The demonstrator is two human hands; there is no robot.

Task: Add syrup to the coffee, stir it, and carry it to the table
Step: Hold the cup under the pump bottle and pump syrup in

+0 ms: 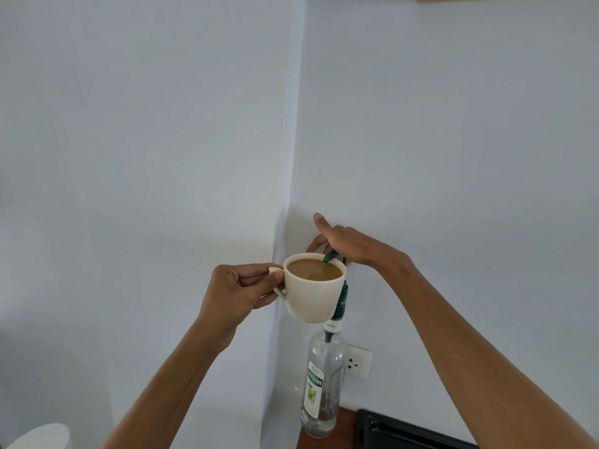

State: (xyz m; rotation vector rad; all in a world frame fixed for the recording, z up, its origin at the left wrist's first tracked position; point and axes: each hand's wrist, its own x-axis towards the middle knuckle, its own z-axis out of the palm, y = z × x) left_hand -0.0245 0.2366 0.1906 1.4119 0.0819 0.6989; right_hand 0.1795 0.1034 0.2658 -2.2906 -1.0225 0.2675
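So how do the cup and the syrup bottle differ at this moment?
The cup is opaque cream; the bottle is clear glass with a green label. The cup is held in the air by its handle in the left hand; the bottle stands on the counter. The cup is nearly full of coffee; the bottle looks almost empty. The right hand rests on the bottle's pump. Both are upright.

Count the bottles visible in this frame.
1. The clear syrup bottle stands on the counter by the wall corner, its pump under the right hand, directly behind the cup held by the left hand. Others may sit below the frame.
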